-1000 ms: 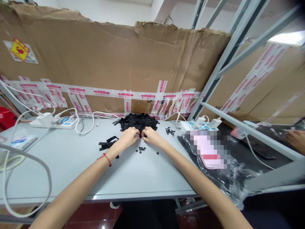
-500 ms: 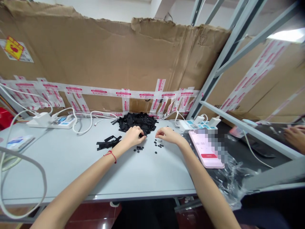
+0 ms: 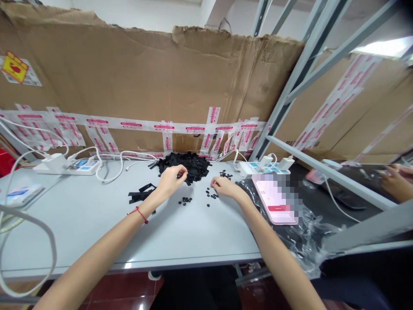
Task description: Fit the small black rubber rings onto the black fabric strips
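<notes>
Head view: left hand (image 3: 171, 180), right hand (image 3: 226, 187), both narrow, holds unclear; strips (image 3: 197, 165) beyond left; rings (image 3: 214, 196) by right, likely spread for access.

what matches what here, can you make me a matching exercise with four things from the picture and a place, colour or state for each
Things
1. bracelet
2. heap of black strips
3. phone
4. right hand

Places, colours or states
A. lying on dark plastic
B. fingertips near small loose rings
C. at the foot of the cardboard
D. red and worn

Pairs
1-D, 2-C, 3-A, 4-B
</notes>
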`<action>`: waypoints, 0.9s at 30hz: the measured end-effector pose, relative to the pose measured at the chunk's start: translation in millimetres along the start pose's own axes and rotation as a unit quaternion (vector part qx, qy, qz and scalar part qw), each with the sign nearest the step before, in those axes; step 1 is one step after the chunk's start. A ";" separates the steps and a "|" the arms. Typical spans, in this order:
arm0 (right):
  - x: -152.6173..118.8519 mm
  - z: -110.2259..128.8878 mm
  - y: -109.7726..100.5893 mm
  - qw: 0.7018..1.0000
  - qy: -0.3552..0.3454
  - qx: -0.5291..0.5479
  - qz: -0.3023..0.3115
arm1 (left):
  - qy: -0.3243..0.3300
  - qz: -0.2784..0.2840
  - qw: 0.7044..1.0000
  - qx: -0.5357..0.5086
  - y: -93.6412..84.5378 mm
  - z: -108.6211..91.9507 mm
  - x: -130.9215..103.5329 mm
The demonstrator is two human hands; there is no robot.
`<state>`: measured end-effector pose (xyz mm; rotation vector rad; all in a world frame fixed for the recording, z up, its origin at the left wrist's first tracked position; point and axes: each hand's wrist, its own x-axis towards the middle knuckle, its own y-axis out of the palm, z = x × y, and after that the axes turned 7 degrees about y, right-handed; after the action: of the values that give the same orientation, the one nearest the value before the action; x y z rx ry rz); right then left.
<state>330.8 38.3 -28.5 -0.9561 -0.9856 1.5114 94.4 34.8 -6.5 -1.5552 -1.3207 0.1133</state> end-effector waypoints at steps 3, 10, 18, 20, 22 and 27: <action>-12.4 12.1 0.4 0.999 -0.021 0.013 -0.022 | -0.010 -0.025 0.999 -0.024 -10.2 4.9 -4.8; -47.0 21.2 -3.8 0.987 -0.042 0.128 0.091 | -0.070 -0.054 0.989 -0.116 -18.4 13.5 -12.7; -41.5 49.5 15.2 0.982 -0.119 0.095 0.115 | -0.161 0.006 0.959 -0.235 -11.1 7.3 -16.3; -34.3 57.8 13.6 0.976 -0.131 0.126 0.123 | -0.178 0.023 0.947 -0.267 -11.9 4.9 -17.4; -28.9 62.0 8.3 0.972 -0.145 0.162 0.091 | -0.195 0.045 0.933 -0.300 -14.1 3.4 -18.6; -26.9 66.8 -5.6 0.935 -0.301 0.170 -0.077 | -0.198 0.133 0.903 -0.358 -22.5 2.6 -22.0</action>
<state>273.9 5.5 1.6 -0.1540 -1.1343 1.8044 69.2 16.2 -2.6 -2.4408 -1.5507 0.1277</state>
